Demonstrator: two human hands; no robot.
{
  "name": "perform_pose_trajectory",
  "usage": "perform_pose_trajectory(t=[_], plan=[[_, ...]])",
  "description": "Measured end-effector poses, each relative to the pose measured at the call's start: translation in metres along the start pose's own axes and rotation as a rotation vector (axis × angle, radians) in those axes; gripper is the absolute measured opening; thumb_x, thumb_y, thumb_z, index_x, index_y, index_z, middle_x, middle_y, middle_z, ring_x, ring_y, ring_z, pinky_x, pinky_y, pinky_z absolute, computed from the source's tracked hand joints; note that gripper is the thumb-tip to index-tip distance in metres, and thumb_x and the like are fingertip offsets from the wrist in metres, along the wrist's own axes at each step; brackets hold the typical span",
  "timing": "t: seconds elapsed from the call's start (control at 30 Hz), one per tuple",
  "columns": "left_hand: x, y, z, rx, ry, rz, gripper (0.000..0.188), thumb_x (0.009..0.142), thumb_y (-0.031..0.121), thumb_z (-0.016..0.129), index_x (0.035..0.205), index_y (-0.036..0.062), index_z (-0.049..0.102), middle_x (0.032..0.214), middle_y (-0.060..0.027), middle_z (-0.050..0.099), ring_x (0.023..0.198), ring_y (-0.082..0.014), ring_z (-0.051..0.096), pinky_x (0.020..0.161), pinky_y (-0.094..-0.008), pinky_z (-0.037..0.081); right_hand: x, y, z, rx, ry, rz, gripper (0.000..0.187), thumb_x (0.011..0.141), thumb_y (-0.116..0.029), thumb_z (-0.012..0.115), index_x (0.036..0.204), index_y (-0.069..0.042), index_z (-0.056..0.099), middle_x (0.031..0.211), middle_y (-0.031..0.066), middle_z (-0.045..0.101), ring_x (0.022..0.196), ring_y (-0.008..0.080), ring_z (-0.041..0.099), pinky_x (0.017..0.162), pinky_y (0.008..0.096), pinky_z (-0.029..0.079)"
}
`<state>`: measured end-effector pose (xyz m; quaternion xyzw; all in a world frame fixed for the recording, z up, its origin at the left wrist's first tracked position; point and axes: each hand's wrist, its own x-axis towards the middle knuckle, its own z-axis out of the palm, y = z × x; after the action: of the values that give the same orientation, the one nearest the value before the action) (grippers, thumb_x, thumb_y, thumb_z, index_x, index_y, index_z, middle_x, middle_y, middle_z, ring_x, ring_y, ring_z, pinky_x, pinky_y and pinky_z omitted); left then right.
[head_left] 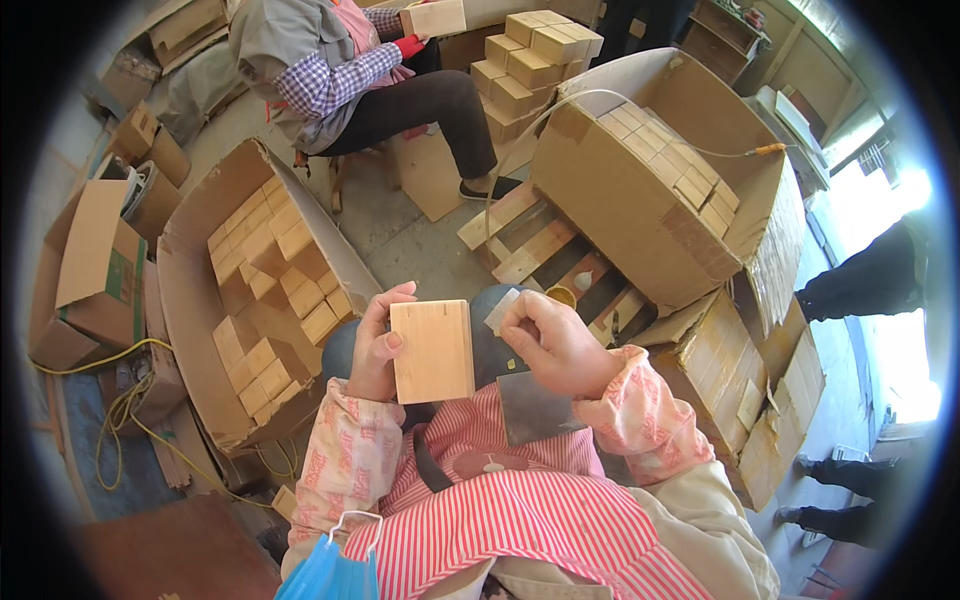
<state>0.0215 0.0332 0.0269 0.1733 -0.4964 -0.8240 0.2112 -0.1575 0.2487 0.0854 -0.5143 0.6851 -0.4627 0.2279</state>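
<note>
Head-worn fisheye, facing down, close range

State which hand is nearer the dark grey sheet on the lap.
Right. The right hand appears just above the dark grey sheet in the picture, pinching a small pale piece; the left hand is farther off to its upper left, holding a wooden block.

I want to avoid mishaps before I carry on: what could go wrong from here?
The box-shaped wooden piece could slip, as only the left hand holds it, by one side. The small grey piece pinched in the right hand might be dropped. The dark grey sheet lies against the pink-striped apron, held by neither hand, so shifting the legs could slide it off.
</note>
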Motion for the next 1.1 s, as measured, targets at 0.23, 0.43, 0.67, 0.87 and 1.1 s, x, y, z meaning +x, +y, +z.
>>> perform_pose_trajectory(t=[0.23,0.43,0.67,0.87,1.1], plan=[[0.009,0.015,-0.004,-0.005,-0.101,-0.065,0.082,0.072,0.054,0.088,0.132,0.0042,0.061,0.146,-0.0101,0.053,0.122,-0.0202,0.06,0.103,-0.0365,0.051,-0.005,0.02,0.03,-0.776,-0.226,-0.028,0.009,0.086,-0.013,0.068,0.092,-0.006,0.068,0.095,0.0093,0.072,0.098,0.0338,0.07,0.081,0.043,0.056],[0.021,0.038,-0.001,-0.008,-0.248,-0.2,0.081,0.073,0.054,0.088,0.132,0.0046,0.062,0.149,-0.0096,0.052,0.124,-0.0217,0.06,0.104,-0.0372,0.051,0.002,0.005,0.005,-0.192,-0.071,0.12,0.042,0.088,-0.022,0.082,0.124,-0.009,0.065,0.117,0.0131,0.067,0.102,0.0309,0.067,0.085,0.0386,0.057],[0.066,0.053,0.007,0.01,-0.788,-0.522,0.091,0.076,0.053,0.084,0.148,0.0025,0.057,0.146,-0.0089,0.056,0.13,-0.0221,0.06,0.111,-0.0391,0.049,0.024,-0.018,0.005,0.068,-0.188,-0.068,0.116,0.073,-0.026,0.101,0.168,-0.013,0.035,0.175,0.0161,0.027,0.149,0.0275,0.044,0.094,0.0344,0.056],[0.059,0.036,-0.006,-0.295,-0.519,-0.824,0.069,0.094,0.046,0.071,0.146,0.001,0.061,0.137,-0.0187,0.07,0.12,-0.0268,0.07,0.108,-0.0408,0.053,0.025,-0.025,0.014,0.2,-0.235,-0.001,0.111,0.079,-0.027,0.099,0.164,-0.002,0.032,0.165,0.0201,0.037,0.15,0.0303,0.047,0.116,0.04,0.048],[0.056,-0.006,-0.017,-0.449,-0.486,-0.79,0.067,0.098,0.05,0.066,0.142,-0.0004,0.065,0.134,-0.022,0.072,0.117,-0.0288,0.072,0.105,-0.0403,0.056,0.02,-0.026,0.029,0.448,-0.21,0.166,0.104,0.081,-0.022,0.097,0.16,0.001,0.034,0.153,0.017,0.052,0.145,0.0262,0.05,0.121,0.0423,0.042]])
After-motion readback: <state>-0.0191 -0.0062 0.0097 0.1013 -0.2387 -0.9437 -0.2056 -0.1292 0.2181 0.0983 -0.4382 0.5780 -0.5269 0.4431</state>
